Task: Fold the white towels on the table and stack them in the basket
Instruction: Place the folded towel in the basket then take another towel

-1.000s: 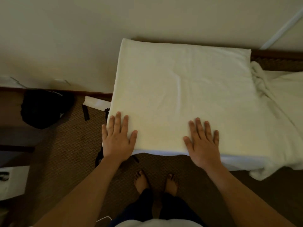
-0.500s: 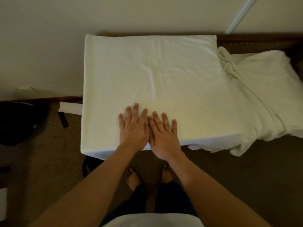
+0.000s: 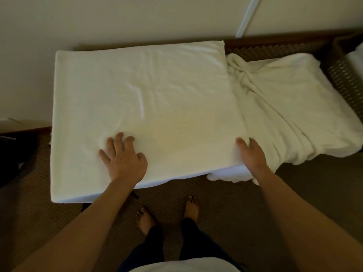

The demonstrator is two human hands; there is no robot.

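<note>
1. Fingers (image 3: 115, 143) of left hand (image 3: 122, 160) spread and slightly bent, tips pressing into flat towel (image 3: 137, 107), dimpling the cloth just ahead of them; nothing gripped.
2. Fingers (image 3: 242, 143) of right hand (image 3: 252, 156) at right near corner of flat towel, thumb on top, other fingertips hidden past the edge; cannot tell whether the edge is pinched or only touched.
3. Bare feet (image 3: 169, 214) on brown patterned carpet (image 3: 225, 209) between the two forearms, dark trouser legs above them.
4. Near edge of flat towel overhanging the front, a white underlayer showing beneath it.
5. Flat towel spread wide over the tabletop, smooth except for a short raised crease near its middle and faint wrinkles toward the far side.
6. Second white towel (image 3: 284, 110) just right of it, touching its right edge, bunched and twisted along that seam, draped down over the front.
7. Dark woven basket (image 3: 345, 75) at far right, well apart from both hands, something white inside at the frame edge.
8. Dark object (image 3: 11, 160) on the floor at far left, too dim to identify.
9. Pale wall (image 3: 117, 20) behind the tabletop, with a white strip (image 3: 247, 16) running diagonally upward.
</note>
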